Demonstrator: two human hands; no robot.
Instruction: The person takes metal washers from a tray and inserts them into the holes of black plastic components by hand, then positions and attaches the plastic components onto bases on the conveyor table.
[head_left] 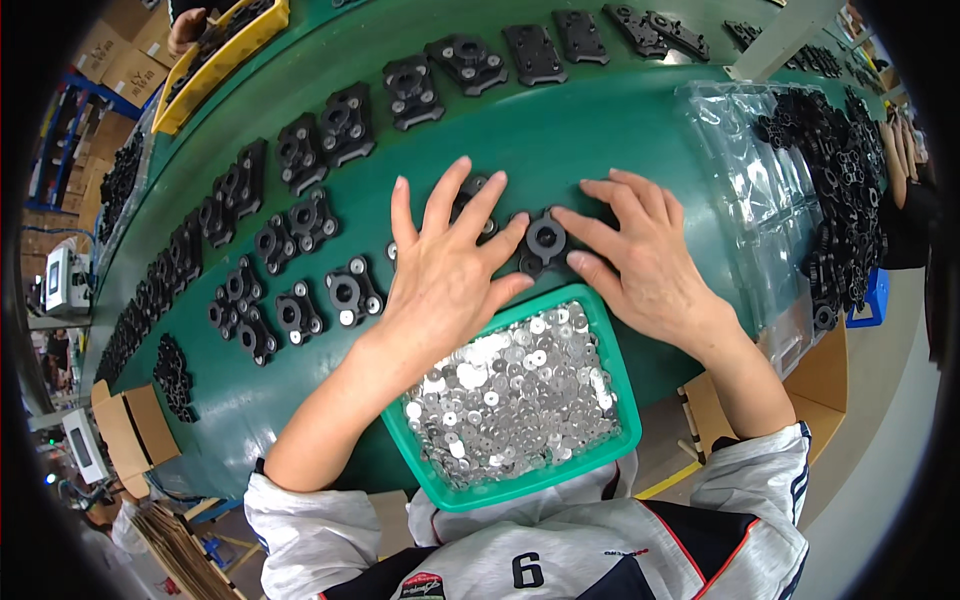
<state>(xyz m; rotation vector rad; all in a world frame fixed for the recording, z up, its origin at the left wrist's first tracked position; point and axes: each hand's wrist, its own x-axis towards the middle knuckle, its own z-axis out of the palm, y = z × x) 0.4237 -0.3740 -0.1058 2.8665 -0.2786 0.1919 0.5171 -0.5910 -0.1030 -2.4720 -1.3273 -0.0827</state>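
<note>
A black plastic bracket (546, 240) with a round ring in its middle lies on the green work surface between my hands. My left hand (445, 268) is open with fingers spread, its index fingertip at the bracket's upper left edge. From the other side, the index finger and thumb of my right hand (645, 250) rest at the bracket's right edge, apart from each other. Behind my left fingers, another black bracket (470, 205) is partly hidden. A green tray (515, 493) full of flat silver washers (510, 400) stands right below my hands.
Rows of black brackets (350, 290) curve along the left and far side, several bearing silver washers. On the right, black parts (840, 200) are heaped on clear plastic sheeting (745, 190). A yellow bin (215, 60) stands far left, near another person's hand (186, 30). Cardboard boxes (135, 435) flank the surface.
</note>
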